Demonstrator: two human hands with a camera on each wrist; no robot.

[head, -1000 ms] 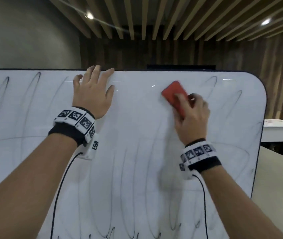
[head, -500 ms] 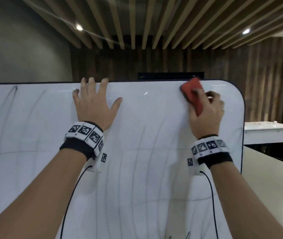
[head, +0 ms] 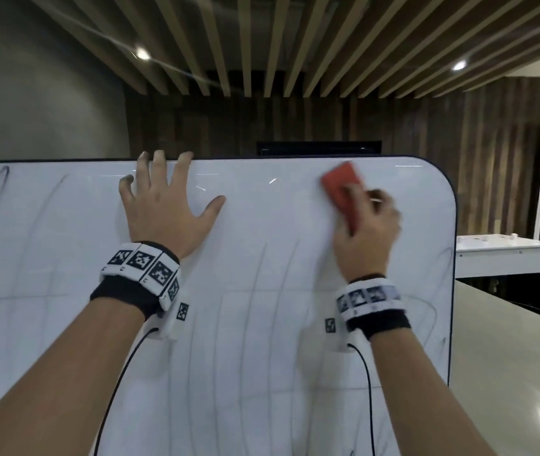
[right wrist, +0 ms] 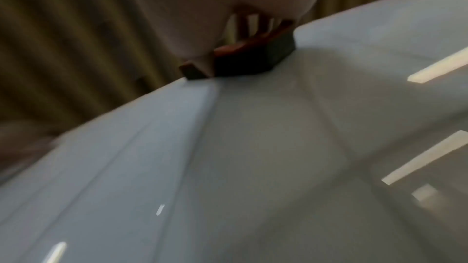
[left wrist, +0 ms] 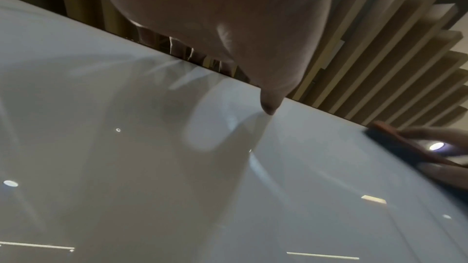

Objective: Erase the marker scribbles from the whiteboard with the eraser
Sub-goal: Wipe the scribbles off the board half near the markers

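A large whiteboard (head: 262,291) fills the head view, with faint dark marker loops (head: 2,179) at the upper left and thin curved lines (head: 262,324) across its lower half. My right hand (head: 365,225) grips a red eraser (head: 341,189) and presses it flat near the board's top right corner. The right wrist view shows the eraser (right wrist: 253,57) with its dark pad against the board (right wrist: 253,157). My left hand (head: 166,205) lies open and flat near the top edge, fingers spread. From the left wrist, its thumb (left wrist: 271,105) touches the board (left wrist: 177,187), and the eraser (left wrist: 395,141) shows far right.
The board's dark rounded edge (head: 453,258) ends at the right. Beyond it stand a white table (head: 509,255) and a pale counter surface (head: 509,373). A dark wood-slat wall (head: 295,126) and a slatted ceiling lie behind the top edge.
My right hand swept the eraser right along the top of the board, then back a little to the left. The marker loops at the top right are gone. My left hand stayed pressed in place.
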